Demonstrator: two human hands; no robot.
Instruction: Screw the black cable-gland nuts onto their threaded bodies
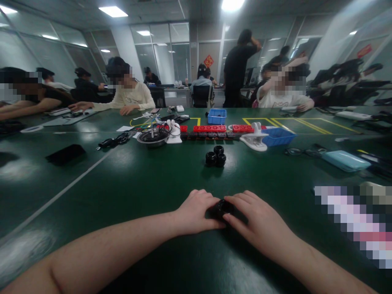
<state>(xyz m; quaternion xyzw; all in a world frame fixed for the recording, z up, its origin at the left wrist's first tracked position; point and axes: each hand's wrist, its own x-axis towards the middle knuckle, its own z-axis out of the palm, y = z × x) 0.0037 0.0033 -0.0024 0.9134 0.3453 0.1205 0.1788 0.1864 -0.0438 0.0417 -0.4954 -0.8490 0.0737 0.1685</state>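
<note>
Just in front of me, a small black round hollow piece (223, 208), glossy and ring-like, sits low at the green table. My left hand (197, 212) grips it from the left, thumb and fingers closed on its side. From the right, my right hand (254, 214) pinches the same piece between thumb and fingertips. Its opening faces toward me, while the fingers cover much of its sides. Farther out, three similar black round pieces (216, 157) stand grouped close together on the table, apart from my hands.
A row of red blocks (210, 128) crosses the table beyond, between white clamps (255, 136). Nearby are a round metal dish (152, 138) and blue baskets (217, 116). A black pouch (65, 154) lies left, a light-blue packet (346, 160) right. Several people sit beyond.
</note>
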